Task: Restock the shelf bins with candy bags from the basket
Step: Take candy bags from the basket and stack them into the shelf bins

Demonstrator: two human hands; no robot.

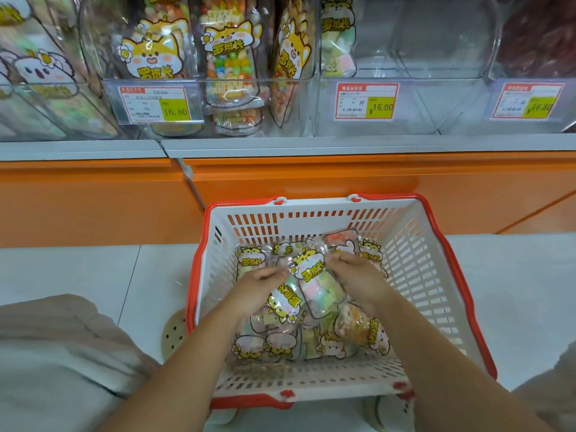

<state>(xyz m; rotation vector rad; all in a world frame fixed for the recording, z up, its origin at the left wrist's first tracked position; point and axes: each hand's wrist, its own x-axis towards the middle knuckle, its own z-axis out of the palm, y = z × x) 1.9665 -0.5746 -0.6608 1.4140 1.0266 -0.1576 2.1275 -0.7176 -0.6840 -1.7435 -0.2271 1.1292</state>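
In basket [434, 275], left hand [258, 289] grips lower candy bag [286, 304]; right hand [358, 277] grips pastel candy bag [319, 286].

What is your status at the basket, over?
Left hand, right hand: both grip one candy bag. Bag inside basket, atop the pile. Nothing blocking.

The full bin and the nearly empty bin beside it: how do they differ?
The full bin is crammed with upright bags of bright sweets. The nearly empty bin seems to hold one bag of pastel sweets, at its left wall. Both are clear plastic, tagged 16.80.
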